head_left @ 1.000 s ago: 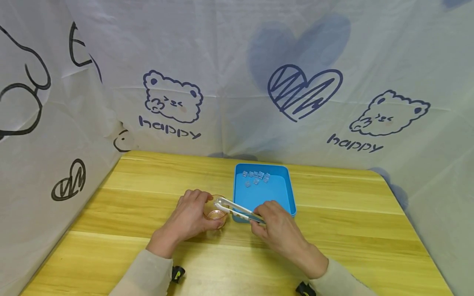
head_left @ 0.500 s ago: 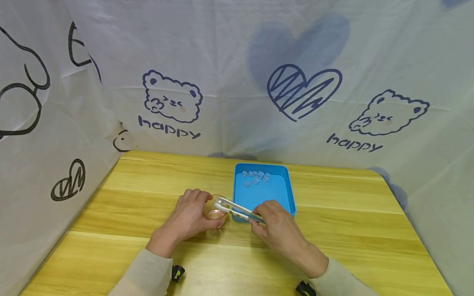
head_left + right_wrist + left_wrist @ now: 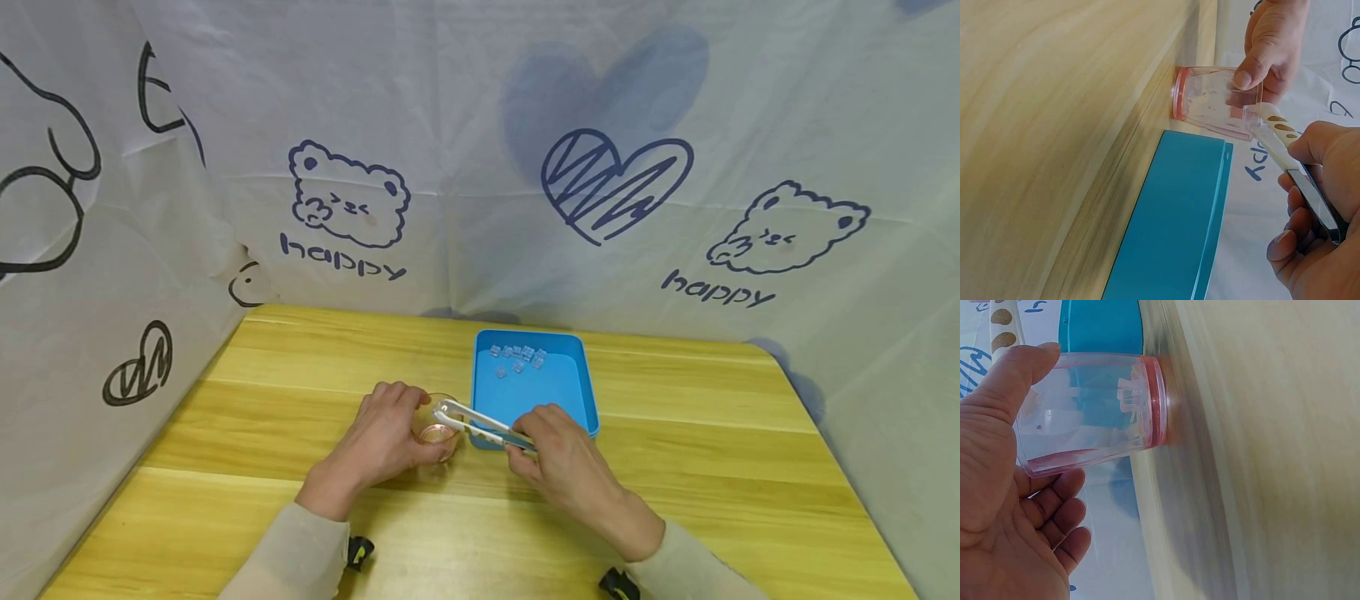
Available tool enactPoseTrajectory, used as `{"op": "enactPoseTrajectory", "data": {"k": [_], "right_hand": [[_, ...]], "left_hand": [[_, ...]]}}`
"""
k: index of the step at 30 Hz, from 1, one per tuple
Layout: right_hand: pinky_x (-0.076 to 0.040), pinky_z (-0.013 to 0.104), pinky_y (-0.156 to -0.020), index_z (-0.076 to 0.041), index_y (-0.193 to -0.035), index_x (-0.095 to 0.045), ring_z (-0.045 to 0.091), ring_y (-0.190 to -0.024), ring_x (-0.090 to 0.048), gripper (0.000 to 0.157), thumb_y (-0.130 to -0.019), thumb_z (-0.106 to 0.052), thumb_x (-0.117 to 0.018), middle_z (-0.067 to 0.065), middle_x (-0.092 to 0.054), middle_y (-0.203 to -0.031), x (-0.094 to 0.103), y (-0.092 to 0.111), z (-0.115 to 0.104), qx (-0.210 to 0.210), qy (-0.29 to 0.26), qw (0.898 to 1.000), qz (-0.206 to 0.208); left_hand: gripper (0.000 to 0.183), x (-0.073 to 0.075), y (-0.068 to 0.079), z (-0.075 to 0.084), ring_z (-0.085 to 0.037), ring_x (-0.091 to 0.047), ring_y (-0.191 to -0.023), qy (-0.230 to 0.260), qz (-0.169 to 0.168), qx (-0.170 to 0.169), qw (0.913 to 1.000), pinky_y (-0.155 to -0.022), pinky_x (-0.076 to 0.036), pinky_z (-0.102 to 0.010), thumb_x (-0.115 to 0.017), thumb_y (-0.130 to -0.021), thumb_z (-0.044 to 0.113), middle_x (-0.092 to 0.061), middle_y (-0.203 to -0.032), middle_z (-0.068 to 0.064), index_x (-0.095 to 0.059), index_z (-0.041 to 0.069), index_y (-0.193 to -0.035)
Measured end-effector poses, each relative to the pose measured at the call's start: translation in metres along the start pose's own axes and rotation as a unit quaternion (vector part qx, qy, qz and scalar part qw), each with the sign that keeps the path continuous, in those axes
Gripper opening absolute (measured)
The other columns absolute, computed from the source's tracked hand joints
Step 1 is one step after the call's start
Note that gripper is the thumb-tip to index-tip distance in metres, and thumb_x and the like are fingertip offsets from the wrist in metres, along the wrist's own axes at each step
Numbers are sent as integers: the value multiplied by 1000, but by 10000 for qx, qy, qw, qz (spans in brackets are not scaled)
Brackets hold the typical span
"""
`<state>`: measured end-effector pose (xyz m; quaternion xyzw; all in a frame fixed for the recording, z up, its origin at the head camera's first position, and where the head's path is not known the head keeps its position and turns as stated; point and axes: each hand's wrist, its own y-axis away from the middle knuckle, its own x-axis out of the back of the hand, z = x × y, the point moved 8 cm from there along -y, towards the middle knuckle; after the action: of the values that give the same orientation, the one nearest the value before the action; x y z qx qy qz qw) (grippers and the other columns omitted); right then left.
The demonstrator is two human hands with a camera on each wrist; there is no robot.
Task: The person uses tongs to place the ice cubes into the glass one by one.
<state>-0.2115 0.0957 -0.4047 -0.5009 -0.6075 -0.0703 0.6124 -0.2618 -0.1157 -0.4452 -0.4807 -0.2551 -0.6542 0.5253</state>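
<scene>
the left hand (image 3: 375, 442) is wrapped round a clear cup (image 3: 1094, 419) upright on the table (image 3: 690, 433), and the right hand (image 3: 566, 467) grips tongs (image 3: 1309, 192), their white tips at the cup's mouth. just right of the cup sits a blue tray (image 3: 553, 398), with small clear cubes (image 3: 527, 354) toward its far end.

Head view evenly lit, moderately bright; pale sheen thrown on tabletop (image 3: 450, 542) at lower centre. Soft shadow cast beside cup (image 3: 1097, 428) in left wrist view. Nearest tabletop blurred in both wrist views.
</scene>
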Motion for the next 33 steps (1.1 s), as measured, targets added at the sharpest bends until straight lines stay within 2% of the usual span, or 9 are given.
{"op": "enactPoseTrajectory", "data": {"k": [12, 33], "right_hand": [[-47, 25, -65, -10, -92, -69, 11, -75, -52, 16, -87, -15, -83, -4, -64, -81, -1, 0, 0, -86, 18, 10000, -38], [-48, 27, -65, -9, -93, -69, 13, -75, -53, 17, -85, -15, -84, -2, -65, -82, 0, 2, 1, -90, 63, 9999, 61]], "left_hand": [[75, -1, 0, -1, -30, -55, -111, 50, -69, 60, 9999, -98, -45, -47, -89, -77, 56, -68, -117, -10, -68, 2, -126], [73, -1, 0, -1, -31, -55, -112, 109, 7, 43, 9999, -98, -44, -47, -88, -78, 57, -68, -115, -9, -69, 2, -123]]}}
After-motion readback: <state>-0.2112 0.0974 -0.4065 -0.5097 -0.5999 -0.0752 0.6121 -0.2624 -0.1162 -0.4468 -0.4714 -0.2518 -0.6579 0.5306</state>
